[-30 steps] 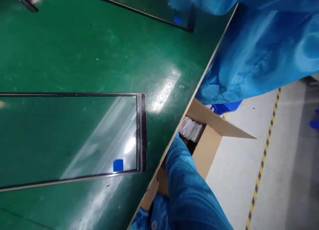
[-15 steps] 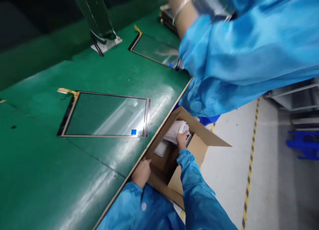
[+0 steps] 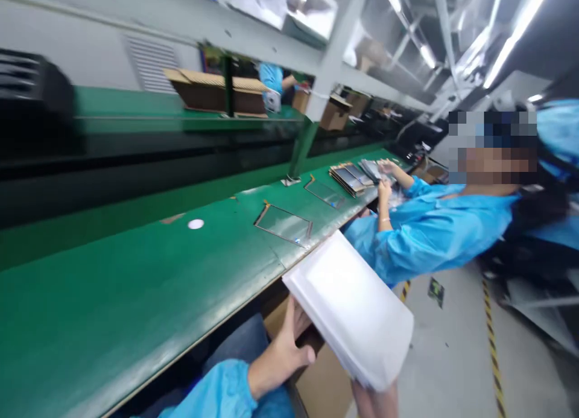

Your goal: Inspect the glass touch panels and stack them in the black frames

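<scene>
A thick stack of white sheets [image 3: 357, 303], perhaps foam or paper, is held up above the cardboard box [image 3: 323, 376]. My right hand [image 3: 374, 400] grips the stack from its lower end; the fingers are mostly hidden beneath it. Beside the stack's left edge is my left hand [image 3: 283, 348], thumb and fingers apart, holding nothing. Whether its fingertips touch the sheets I cannot tell. On the green bench lies a framed glass panel [image 3: 286, 224] with an orange ribbon tab, just beyond the stack.
A second glass panel [image 3: 324, 192] lies farther along the green bench [image 3: 149, 291]. Past it sits a pile of panels [image 3: 350, 178]. At right, a co-worker in a blue smock [image 3: 434, 228] handles items at the bench. A green-and-white post [image 3: 302, 146] rises from the bench.
The white stack has come up out of the box in my right hand. My left hand has let go of the box edge and moved near the stack. The view has tilted up.
</scene>
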A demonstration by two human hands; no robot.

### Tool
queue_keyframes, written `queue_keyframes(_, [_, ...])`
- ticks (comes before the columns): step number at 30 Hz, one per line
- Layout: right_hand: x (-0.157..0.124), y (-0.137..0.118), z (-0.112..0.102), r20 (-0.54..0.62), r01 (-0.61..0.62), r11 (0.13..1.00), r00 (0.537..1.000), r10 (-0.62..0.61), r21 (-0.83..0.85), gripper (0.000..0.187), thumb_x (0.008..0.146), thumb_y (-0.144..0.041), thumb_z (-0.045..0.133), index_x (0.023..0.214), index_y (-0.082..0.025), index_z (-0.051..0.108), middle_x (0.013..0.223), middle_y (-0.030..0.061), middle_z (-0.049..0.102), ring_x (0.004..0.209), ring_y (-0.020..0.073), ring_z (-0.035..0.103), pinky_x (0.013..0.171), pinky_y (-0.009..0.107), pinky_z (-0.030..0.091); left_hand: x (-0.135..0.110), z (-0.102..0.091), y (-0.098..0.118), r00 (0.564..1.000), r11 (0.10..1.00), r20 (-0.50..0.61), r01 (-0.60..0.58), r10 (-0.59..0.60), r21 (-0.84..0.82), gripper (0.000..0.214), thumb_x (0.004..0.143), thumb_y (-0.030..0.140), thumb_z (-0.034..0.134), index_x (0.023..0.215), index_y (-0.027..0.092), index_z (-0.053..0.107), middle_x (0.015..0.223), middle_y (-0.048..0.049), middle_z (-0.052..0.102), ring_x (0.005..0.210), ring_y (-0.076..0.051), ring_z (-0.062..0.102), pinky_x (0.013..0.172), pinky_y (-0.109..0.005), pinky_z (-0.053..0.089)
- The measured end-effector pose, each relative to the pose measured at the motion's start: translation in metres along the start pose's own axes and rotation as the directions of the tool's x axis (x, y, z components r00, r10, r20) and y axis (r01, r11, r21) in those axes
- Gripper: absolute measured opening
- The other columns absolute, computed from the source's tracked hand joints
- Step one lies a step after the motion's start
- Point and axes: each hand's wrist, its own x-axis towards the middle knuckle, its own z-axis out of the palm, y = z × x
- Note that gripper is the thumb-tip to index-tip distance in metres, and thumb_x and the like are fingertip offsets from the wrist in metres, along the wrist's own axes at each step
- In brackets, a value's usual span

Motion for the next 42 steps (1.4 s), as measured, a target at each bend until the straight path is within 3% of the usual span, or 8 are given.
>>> queue_keyframes(2, [-0.004, 0.01, 0.074, 0.026, 0.004, 0.999, 1.0, -0.006, 0.054, 0.065, 0.082, -0.08, 0.067, 0.137, -0.046, 0.069, 0.126, 0.0015, 0.081, 0.129, 0.0345, 0.07, 0.106, 0.055, 0.062, -0.009, -0.013, 0.044, 0.935, 0.969, -0.337, -0.175, 0.108, -0.175, 0.146, 0.071, 0.09, 0.072, 0.172, 0.024, -0.011, 0.175, -0.0225, 0.031, 0.155, -0.039, 0.043, 0.125, -0.05, 0.039])
queue_keyframes(5, [-0.013, 0.013, 0.177, 0.135, -0.099, 0.972, 0.988, 0.071, 0.213, 0.073, 0.09, -0.069, 0.066, 0.154, -0.036, 0.057, 0.135, 0.0045, 0.078, 0.131, 0.0373, 0.069, 0.107, 0.061, 0.059, -0.022, -0.068, 0.111, 0.661, 0.978, -0.746, -0.197, 0.084, -0.064, 0.123, 0.071, 0.064, 0.088, 0.167, 0.022, 0.024, 0.165, -0.0178, 0.05, 0.149, -0.039, 0.051, 0.124, -0.047, 0.043])
queue_keyframes(8, [-0.014, 0.004, 0.223, 0.37, -0.178, 0.971, 0.923, 0.108, 0.159, 0.077, 0.088, -0.052, 0.075, 0.159, -0.034, 0.051, 0.143, 0.0063, 0.072, 0.136, 0.0345, 0.066, 0.115, 0.058, 0.053, -0.037, -0.139, 0.159, 0.528, 0.979, -0.842, -0.205, 0.106, -0.005, 0.093, 0.079, 0.044, 0.083, 0.159, 0.022, 0.04, 0.162, -0.014, 0.055, 0.147, -0.035, 0.054, 0.122, -0.043, 0.045])
queue_keyframes(12, [0.029, -0.011, 0.227, 0.272, -0.014, 1.0, 0.962, 0.015, -0.008, 0.089, 0.086, -0.055, 0.073, 0.165, -0.033, 0.041, 0.16, 0.0076, 0.057, 0.157, 0.0311, 0.042, 0.127, 0.056, 0.035, -0.045, -0.209, 0.186, 0.562, 0.99, -0.826, -0.131, 0.031, -0.052, 0.065, 0.08, 0.031, 0.08, 0.141, 0.016, 0.061, 0.138, -0.0173, 0.074, 0.125, -0.035, 0.072, 0.107, -0.045, 0.058])
queue_keyframes(15, [0.075, -0.019, 0.251, 0.323, 0.068, 0.996, 0.945, -0.046, -0.056, 0.083, 0.083, -0.053, 0.078, 0.159, -0.03, 0.052, 0.167, 0.0057, 0.049, 0.16, 0.0289, 0.036, 0.131, 0.049, 0.026, -0.042, -0.229, 0.186, 0.624, 0.994, -0.781, -0.057, -0.034, -0.089, 0.056, 0.083, 0.033, 0.083, 0.133, 0.013, 0.067, 0.128, -0.0201, 0.078, 0.116, -0.037, 0.076, 0.102, -0.05, 0.061])
queue_keyframes(21, [0.107, -0.022, 0.309, 0.517, 0.064, 0.981, 0.855, 0.039, -0.18, 0.06, 0.078, -0.058, 0.082, 0.126, -0.021, 0.08, 0.141, 0.0103, 0.074, 0.142, 0.0354, 0.059, 0.122, 0.051, 0.043, -0.047, -0.221, 0.175, 0.557, 0.996, -0.829, -0.044, -0.043, -0.081, 0.059, 0.095, 0.037, 0.074, 0.149, 0.019, 0.06, 0.162, -0.0158, 0.056, 0.154, -0.032, 0.046, 0.126, -0.043, 0.039])
queue_keyframes(27, [0.087, -0.021, 0.319, 0.541, 0.112, 0.975, 0.841, 0.011, -0.193, 0.062, 0.084, -0.052, 0.076, 0.139, -0.024, 0.073, 0.153, 0.0051, 0.065, 0.152, 0.0311, 0.049, 0.13, 0.046, 0.03, -0.055, -0.217, 0.177, 0.554, 0.982, -0.83, -0.11, -0.066, -0.152, 0.047, 0.1, 0.027, 0.061, 0.146, 0.024, 0.066, 0.149, -0.0053, 0.07, 0.135, -0.027, 0.067, 0.116, -0.038, 0.053])
queue_keyframes(42, [0.066, -0.036, 0.336, 0.482, 0.179, 0.961, 0.875, -0.058, -0.21, 0.063, 0.088, -0.049, 0.07, 0.142, -0.018, 0.07, 0.155, 0.0094, 0.063, 0.151, 0.032, 0.049, 0.128, 0.046, 0.033, -0.058, -0.216, 0.196, 0.543, 0.973, -0.839, -0.183, -0.021, -0.142, 0.044, 0.096, 0.019, 0.059, 0.138, 0.022, 0.072, 0.121, -0.0053, 0.083, 0.117, -0.026, 0.077, 0.11, -0.04, 0.057])
